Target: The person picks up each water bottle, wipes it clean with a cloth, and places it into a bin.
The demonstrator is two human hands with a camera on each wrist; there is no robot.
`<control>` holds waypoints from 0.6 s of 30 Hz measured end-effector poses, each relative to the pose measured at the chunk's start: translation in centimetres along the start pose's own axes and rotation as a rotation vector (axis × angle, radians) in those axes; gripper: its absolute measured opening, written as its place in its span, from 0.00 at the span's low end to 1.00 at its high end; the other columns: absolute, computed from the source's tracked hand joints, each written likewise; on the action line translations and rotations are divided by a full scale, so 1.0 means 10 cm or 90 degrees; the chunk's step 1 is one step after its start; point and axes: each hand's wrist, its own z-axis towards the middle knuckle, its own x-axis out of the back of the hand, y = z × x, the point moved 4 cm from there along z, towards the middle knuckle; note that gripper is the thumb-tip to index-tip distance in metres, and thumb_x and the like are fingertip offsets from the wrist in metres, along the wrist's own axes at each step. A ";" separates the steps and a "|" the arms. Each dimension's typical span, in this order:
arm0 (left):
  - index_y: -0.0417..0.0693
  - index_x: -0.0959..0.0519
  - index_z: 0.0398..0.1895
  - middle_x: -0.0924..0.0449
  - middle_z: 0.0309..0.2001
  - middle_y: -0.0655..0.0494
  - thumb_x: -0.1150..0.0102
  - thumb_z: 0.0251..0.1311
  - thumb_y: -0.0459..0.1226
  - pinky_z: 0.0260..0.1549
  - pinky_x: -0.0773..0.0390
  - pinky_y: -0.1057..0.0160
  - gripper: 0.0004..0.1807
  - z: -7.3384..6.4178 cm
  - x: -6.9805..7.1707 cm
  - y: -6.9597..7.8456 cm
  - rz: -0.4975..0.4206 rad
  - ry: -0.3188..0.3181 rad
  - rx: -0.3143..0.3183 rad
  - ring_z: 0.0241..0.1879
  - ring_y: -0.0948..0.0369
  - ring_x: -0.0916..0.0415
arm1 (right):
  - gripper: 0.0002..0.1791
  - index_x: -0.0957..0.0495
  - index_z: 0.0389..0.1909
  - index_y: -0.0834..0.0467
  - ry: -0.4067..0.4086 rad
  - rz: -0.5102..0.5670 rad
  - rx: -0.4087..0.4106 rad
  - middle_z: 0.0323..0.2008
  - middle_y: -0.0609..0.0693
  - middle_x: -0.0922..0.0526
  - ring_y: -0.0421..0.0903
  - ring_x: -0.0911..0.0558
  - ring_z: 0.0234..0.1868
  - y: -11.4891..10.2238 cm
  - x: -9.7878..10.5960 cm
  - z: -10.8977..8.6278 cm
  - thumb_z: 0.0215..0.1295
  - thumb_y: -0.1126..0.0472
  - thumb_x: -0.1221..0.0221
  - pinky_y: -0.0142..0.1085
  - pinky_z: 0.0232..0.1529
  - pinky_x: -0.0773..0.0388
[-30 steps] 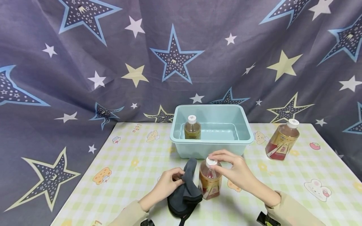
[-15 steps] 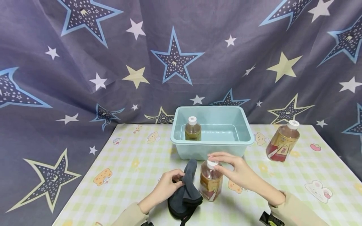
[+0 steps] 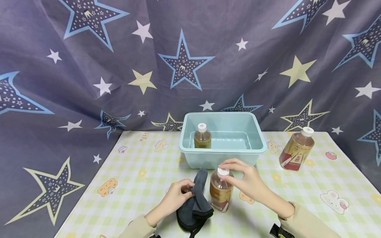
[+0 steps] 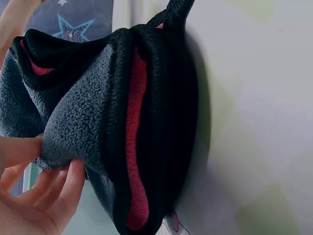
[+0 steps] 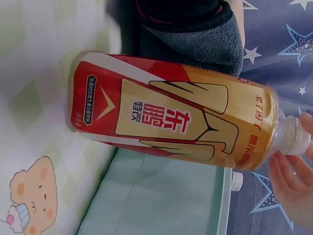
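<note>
My left hand [image 3: 176,195] pinches a folded dark grey fleecy cloth [image 3: 187,211] between thumb and fingers. In the left wrist view the cloth [image 4: 83,107] shows black edging, a red inner side and a black loop at one end. Just right of it stands a drink bottle [image 3: 221,195] with a gold and red label, the cloth close against its side. My right hand [image 3: 248,178] holds the bottle's white cap [image 3: 223,172] from above with thumb and fingers. In the right wrist view the label of the bottle [image 5: 171,112] is in full sight.
Behind the hands stands a light blue plastic bin [image 3: 221,150], with a similar capped bottle [image 3: 202,137] inside at its left. Another bottle [image 3: 297,148] stands at the table's back right. A checked tablecloth [image 3: 143,185] covers the table, and a starry curtain [image 3: 220,92] hangs behind it.
</note>
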 end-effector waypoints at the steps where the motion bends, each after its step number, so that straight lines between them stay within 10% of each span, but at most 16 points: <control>1: 0.44 0.23 0.29 0.22 0.25 0.58 0.40 0.45 0.24 0.28 0.27 0.68 0.09 0.00 0.00 0.00 -0.002 0.001 0.000 0.25 0.67 0.28 | 0.16 0.20 0.37 0.61 -0.004 0.003 0.000 0.39 0.51 0.21 0.45 0.24 0.43 0.00 0.00 0.00 0.43 0.71 0.35 0.24 0.46 0.31; 18: 0.42 0.23 0.30 0.24 0.27 0.49 0.43 0.47 0.23 0.26 0.29 0.67 0.08 0.03 0.05 0.35 -0.044 0.002 0.013 0.28 0.62 0.28 | 0.15 0.23 0.44 0.64 -0.075 0.041 -0.052 0.46 0.52 0.23 0.44 0.25 0.49 0.05 0.04 -0.05 0.53 0.69 0.42 0.26 0.48 0.32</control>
